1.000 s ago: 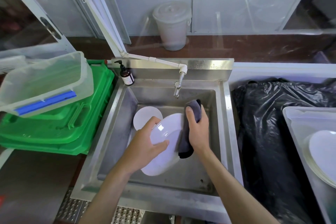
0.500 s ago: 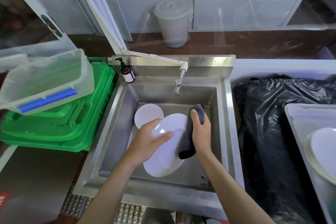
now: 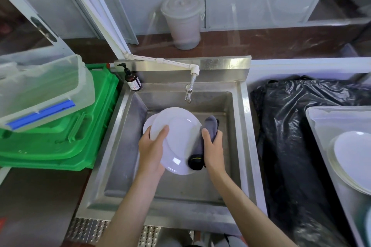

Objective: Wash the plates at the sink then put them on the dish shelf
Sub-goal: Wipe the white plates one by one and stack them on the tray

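Green crates (image 3: 60,136) topped by a clear tub (image 3: 40,90) are seen leftmost; a soap bottle (image 3: 132,79) stands at the sink (image 3: 244,126) corner. A plate (image 3: 180,138) is gripped by the left hand (image 3: 151,149) over the basin, under the tap (image 3: 188,92), another plate (image 3: 147,125) half hidden behind. A grey cloth (image 3: 208,128) is clutched by the right hand (image 3: 213,149). Black bags (image 3: 291,136) and stacked plates (image 3: 353,154) lie rightward.

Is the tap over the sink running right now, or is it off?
It looks off. No stream of water shows below the tap, and the sink basin under it holds no standing water that I can see.
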Tool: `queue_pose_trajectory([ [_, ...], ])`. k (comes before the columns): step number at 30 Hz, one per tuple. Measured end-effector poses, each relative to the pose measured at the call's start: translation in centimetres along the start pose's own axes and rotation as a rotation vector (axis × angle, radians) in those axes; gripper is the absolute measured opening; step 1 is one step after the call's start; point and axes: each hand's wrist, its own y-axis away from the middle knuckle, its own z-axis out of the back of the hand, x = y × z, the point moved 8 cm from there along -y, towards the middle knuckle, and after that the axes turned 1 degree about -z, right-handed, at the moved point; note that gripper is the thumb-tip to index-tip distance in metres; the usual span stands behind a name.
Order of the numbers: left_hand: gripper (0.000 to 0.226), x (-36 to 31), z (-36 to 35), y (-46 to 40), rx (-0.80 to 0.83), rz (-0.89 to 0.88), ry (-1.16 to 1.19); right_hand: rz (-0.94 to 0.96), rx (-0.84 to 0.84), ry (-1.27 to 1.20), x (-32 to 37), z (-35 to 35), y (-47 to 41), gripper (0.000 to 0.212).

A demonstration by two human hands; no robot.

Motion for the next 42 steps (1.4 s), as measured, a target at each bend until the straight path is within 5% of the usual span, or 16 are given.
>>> queue_pose_trajectory([
  [6,0.030,0.6,-0.3,-0.6,-0.082,-0.008,0.058,0.063,0.008,0.120,0.3,-0.7,2.0,0.026],
  [11,0.041,0.2,-1.1,-0.7,-0.101,-0.021,0.011,0.275,0.194,0.304,1.8,-4.6,4.7,0.066],
  [16,0.026,-0.7,-1.3,-0.1,-0.056,-0.069,-0.045,0.403,0.273,0.399,5.5,-7.2,3.6,0.058],
  [23,0.024,-4.0,0.2,-0.7,-0.006,-0.231,-0.148,0.180,0.096,0.276,4.4,-5.1,1.3,0.021],
  [30,0.022,-2.7,2.3,-0.9,0.006,-0.161,-0.130,0.353,0.275,0.371,5.0,-9.7,6.7,0.055],
  [42,0.034,-5.7,5.3,-2.4,0.052,-0.354,-0.418,-0.034,0.022,0.161,-0.2,-12.0,3.6,0.014],
])
